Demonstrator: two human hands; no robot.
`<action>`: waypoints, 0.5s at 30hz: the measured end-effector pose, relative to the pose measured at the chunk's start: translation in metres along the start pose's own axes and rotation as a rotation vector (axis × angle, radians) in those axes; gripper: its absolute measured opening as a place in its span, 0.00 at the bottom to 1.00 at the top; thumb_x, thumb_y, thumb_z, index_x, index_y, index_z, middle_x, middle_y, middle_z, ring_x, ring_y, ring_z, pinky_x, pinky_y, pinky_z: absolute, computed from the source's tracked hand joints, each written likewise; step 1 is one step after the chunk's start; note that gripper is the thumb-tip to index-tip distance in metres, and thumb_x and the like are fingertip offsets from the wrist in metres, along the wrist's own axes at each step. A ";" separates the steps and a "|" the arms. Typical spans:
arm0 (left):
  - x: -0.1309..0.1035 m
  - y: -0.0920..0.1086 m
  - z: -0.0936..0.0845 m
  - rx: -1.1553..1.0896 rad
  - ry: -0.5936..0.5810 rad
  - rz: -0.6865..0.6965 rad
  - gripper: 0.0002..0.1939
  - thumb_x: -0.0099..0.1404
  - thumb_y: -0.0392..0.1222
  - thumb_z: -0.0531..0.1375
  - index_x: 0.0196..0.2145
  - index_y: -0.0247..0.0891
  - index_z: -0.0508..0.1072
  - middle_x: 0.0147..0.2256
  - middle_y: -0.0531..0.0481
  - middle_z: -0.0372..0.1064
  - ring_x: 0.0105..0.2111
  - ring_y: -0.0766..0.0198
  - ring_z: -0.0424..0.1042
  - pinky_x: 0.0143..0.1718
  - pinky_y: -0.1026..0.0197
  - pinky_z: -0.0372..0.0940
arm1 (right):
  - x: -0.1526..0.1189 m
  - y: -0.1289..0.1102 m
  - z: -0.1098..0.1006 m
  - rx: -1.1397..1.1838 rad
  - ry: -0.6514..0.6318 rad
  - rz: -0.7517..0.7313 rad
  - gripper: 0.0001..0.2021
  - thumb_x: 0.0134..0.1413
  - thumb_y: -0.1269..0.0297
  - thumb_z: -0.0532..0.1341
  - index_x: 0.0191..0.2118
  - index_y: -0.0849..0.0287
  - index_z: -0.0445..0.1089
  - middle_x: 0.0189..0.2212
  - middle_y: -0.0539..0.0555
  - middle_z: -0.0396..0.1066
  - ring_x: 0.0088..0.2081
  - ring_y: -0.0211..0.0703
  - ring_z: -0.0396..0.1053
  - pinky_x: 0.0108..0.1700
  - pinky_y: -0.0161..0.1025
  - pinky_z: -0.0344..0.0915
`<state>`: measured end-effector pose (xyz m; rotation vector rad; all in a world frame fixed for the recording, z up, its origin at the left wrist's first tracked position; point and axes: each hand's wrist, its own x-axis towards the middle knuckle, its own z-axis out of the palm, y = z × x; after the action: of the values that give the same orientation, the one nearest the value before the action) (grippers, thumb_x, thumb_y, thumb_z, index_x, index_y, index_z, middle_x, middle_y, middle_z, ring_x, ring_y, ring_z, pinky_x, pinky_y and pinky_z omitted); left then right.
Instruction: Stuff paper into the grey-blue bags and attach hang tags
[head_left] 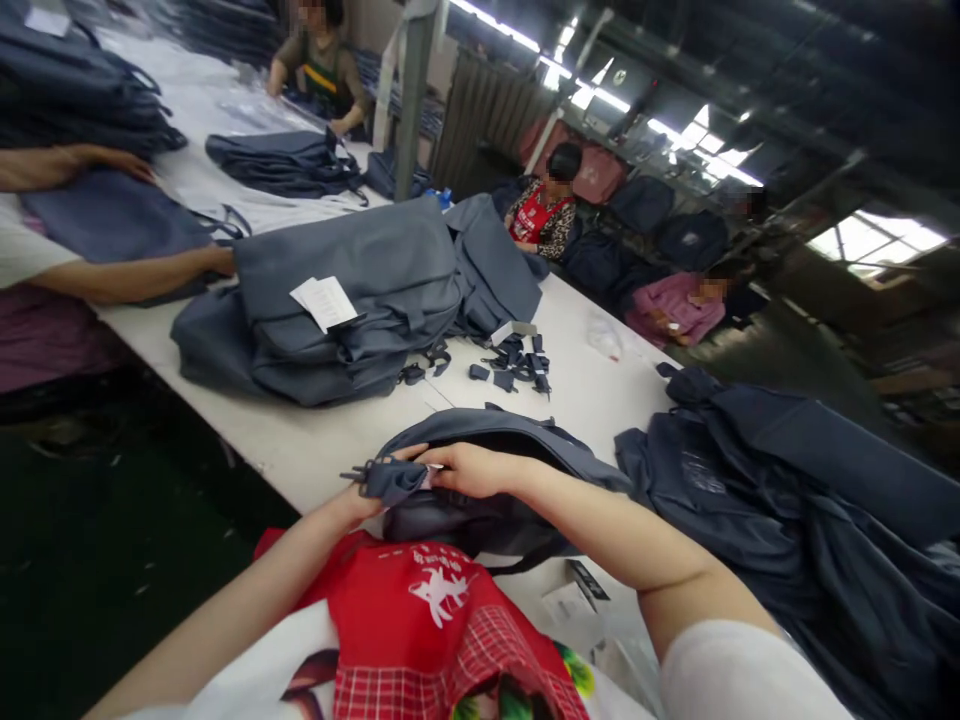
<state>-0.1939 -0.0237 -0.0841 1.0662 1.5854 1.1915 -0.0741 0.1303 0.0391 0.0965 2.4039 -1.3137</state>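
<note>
A folded dark blue-grey strap bundle is in my left hand, whose fingers are closed on it and partly hidden behind it. From the other side my right hand meets the bundle, thumb and fingers pinched at its end. A small pale piece shows at those fingertips, too small to name. Both hands are over a dark blue-grey bag that lies on the table before me, its opening gaping under my right forearm.
Stacked bags with white tags stand across the white table. Loose buckled straps lie beyond my hands. More dark bags are heaped at right. At left, a co-worker's hand touches the stack. A metal post rises behind.
</note>
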 end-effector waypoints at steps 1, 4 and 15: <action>-0.003 -0.003 0.000 -0.039 -0.010 0.027 0.26 0.55 0.56 0.60 0.47 0.37 0.72 0.42 0.43 0.74 0.51 0.52 0.68 0.54 0.50 0.63 | 0.008 0.011 0.002 -0.037 -0.046 0.048 0.17 0.57 0.73 0.55 0.52 0.61 0.69 0.48 0.54 0.71 0.49 0.42 0.67 0.53 0.36 0.60; -0.011 -0.011 0.001 -0.153 0.015 -0.002 0.28 0.54 0.55 0.63 0.50 0.38 0.71 0.47 0.42 0.73 0.57 0.50 0.63 0.61 0.46 0.55 | 0.019 0.034 -0.008 -0.115 -0.201 0.162 0.20 0.54 0.74 0.57 0.53 0.60 0.68 0.47 0.54 0.72 0.47 0.43 0.69 0.50 0.36 0.61; -0.026 -0.020 0.009 -0.189 0.172 -0.002 0.24 0.64 0.54 0.53 0.49 0.36 0.73 0.50 0.44 0.72 0.54 0.55 0.67 0.60 0.50 0.57 | 0.046 0.062 0.011 -0.305 -0.326 0.205 0.17 0.52 0.71 0.59 0.50 0.60 0.72 0.49 0.56 0.72 0.47 0.47 0.70 0.50 0.39 0.63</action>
<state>-0.1812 -0.0502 -0.1019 0.8589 1.5659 1.4325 -0.0980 0.1498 -0.0326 0.0376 2.2142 -0.7936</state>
